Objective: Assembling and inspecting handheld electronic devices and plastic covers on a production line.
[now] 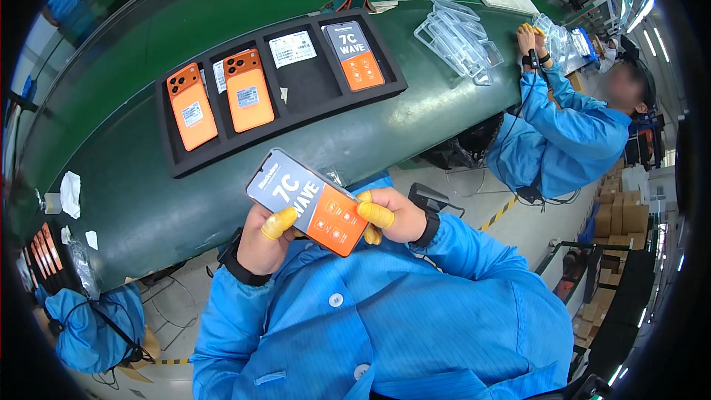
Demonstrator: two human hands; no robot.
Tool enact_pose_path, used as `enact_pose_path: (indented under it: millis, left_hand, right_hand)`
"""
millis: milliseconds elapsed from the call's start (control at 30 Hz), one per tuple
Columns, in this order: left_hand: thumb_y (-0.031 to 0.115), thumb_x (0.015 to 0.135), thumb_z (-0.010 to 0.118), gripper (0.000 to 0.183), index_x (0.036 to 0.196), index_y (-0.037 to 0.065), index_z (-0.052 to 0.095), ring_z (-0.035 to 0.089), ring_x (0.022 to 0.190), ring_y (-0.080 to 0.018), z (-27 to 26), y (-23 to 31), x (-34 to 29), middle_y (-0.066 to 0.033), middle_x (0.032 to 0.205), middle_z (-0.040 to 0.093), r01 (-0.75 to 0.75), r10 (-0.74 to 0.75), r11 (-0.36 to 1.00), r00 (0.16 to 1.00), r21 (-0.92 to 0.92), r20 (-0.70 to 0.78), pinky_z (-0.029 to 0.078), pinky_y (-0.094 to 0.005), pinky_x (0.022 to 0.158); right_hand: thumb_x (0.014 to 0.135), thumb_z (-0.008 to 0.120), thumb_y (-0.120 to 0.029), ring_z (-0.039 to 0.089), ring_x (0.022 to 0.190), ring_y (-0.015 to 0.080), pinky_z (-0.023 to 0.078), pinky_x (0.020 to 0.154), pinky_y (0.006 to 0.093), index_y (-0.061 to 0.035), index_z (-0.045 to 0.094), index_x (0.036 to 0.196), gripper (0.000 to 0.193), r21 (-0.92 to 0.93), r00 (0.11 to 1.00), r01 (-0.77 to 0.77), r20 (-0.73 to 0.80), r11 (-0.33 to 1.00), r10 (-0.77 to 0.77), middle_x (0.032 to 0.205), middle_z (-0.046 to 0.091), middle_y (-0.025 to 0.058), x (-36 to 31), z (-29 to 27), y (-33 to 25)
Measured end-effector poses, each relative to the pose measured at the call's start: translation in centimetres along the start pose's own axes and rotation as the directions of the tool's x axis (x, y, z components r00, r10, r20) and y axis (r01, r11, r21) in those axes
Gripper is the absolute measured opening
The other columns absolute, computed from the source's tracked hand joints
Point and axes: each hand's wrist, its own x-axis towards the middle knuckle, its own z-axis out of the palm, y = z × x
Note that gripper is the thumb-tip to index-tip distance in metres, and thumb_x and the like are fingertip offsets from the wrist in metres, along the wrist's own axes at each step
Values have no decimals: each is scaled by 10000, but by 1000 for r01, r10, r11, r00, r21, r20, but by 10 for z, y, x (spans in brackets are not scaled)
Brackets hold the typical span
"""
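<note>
Grey-orange phone [309,204], blue smock [415,311], green table [433,115]

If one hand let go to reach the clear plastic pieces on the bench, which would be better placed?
Probably the right hand. Both hands hold the phone, but the right is nearer the clear plastic pieces; the left hand sits farther off, across the phone.
</note>
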Motion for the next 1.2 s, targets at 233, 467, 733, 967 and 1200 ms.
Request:
enact_pose_path:
  millis: [233, 467, 733, 967, 1200]
  left_hand:
    - [213, 958, 604, 359, 1238, -7, 555, 647, 1014, -169, -4, -7, 2, -81, 1145, 656, -19, 27, 996, 997, 93, -79, 524, -312, 884]
    - [82, 1010, 510, 213, 1187, 0, 596, 652, 959, -145, 3, 8, 10, -58, 1039, 677, -157, 168, 984, 977, 87, -135, 518, -289, 856]
    - [225, 1033, 516, 274, 1198, 11, 565, 666, 967, -184, 10, 7, 11, -77, 1070, 667, -242, 268, 963, 920, 122, -286, 546, -326, 851]
    - [277, 1040, 500, 319, 1237, 26, 521, 682, 961, -196, 14, 10, 10, -88, 1084, 665, -262, 272, 962, 898, 76, -345, 577, -341, 821]
    - [263, 1037, 486, 332, 1283, 40, 492, 675, 1015, -216, 12, 9, 7, -95, 1141, 647, -266, 286, 958, 919, 108, -270, 575, -367, 862]
  right_hand:
    - [1024, 538, -301, 598, 612, 94, 484, 558, 241, -55, 597, 974, 258, 57, 996, 69, -66, 996, -65, 758, 644, 35, -3, -1, -2]
    - [1004, 578, -267, 596, 621, 85, 482, 559, 239, -53, 610, 948, 223, -32, 1000, 21, -9, 999, -21, 783, 638, 22, -10, -12, -13]
    - [983, 615, -213, 581, 700, 102, 491, 636, 254, -39, 621, 1077, 197, 93, 996, 75, 47, 993, -79, 829, 632, 44, -3, -4, 5]
    - [992, 606, -218, 561, 647, 90, 462, 589, 244, -47, 633, 1014, 174, 116, 994, 108, -11, 987, -108, 766, 615, 30, 2, 5, 7]
    - [1006, 570, -247, 503, 586, 70, 409, 530, 236, -46, 613, 913, 225, 186, 986, 155, -83, 970, -141, 719, 572, 10, 4, 10, 10]
